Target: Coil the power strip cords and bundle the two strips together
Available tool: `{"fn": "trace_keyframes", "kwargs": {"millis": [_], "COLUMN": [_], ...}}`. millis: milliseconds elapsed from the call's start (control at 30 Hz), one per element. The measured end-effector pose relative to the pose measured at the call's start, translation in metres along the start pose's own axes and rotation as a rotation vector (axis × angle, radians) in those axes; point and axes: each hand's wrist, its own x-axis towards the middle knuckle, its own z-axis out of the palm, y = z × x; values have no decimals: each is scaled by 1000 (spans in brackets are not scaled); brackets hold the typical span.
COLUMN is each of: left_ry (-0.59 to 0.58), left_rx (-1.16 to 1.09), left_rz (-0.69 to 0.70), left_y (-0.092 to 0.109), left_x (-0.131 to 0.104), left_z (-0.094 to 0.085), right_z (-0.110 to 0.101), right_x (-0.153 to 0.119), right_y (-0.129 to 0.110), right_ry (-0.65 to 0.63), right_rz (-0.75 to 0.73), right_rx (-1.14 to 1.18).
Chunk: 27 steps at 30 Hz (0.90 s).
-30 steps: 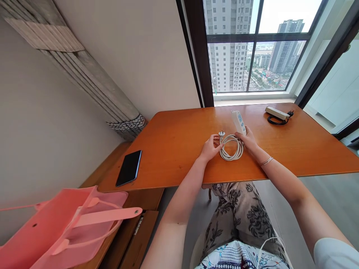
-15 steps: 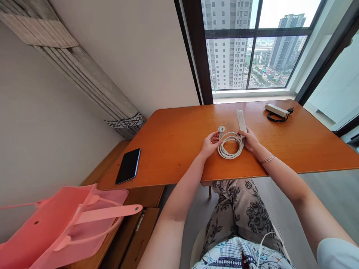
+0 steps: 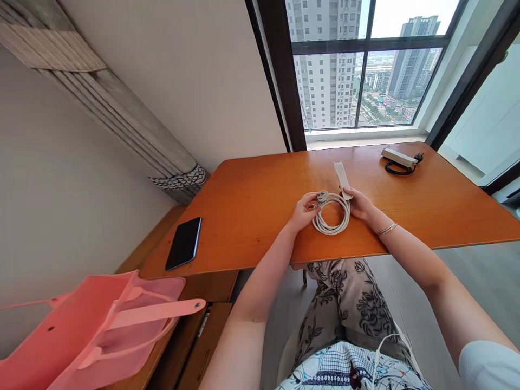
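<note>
A white cable (image 3: 331, 230) is wound into a round coil above the wooden table (image 3: 252, 216), close to its front edge. My left hand (image 3: 304, 211) grips the coil's left side near the white plug (image 3: 322, 197), fingers pinched round the cable. On the coil's other side, my right hand (image 3: 359, 204) holds the lower end of a white power strip (image 3: 342, 176), which points away from me and leans slightly left. The strip and the coil meet beside my right fingers.
Another power strip (image 3: 399, 157) with a black cable lies at the table's back right. A dark phone or tablet (image 3: 183, 243) rests at the left end. Beyond that edge stands a pink bag (image 3: 97, 325). A window is behind the table.
The power strip has tilted to the left at its far end. The plug has tipped down from upright towards the coil, and the coil has shifted slightly left.
</note>
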Motion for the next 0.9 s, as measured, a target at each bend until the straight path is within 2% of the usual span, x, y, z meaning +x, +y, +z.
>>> {"fn": "trace_keyframes", "kwargs": {"millis": [133,300,367,500,667,800,900], "left_ry": [-128,-294,-269,-110,67,67,77], "left_rx": [155,205,261,350,312,233,117], "left_rz": [111,130,137,141,43,62,17], "left_y": [12,21,21,20,17,15,12], "left_x": [-4,-10,-11,-10,-9,-9,-8], "left_z": [2,10,12,14,12,11,10], "right_z": [3,6,7,10,10,7,5], "right_x": [1,-2,-4,-6,-6,-4,-2], "right_y": [4,5,3,-1,-3,-2,-3], "right_ry": [42,60,43,18,7,39,94], "right_rz": [-72,-151,-189,-226,-254,-272,-262], "right_rx": [-2,22,22,96,193,208,205]}}
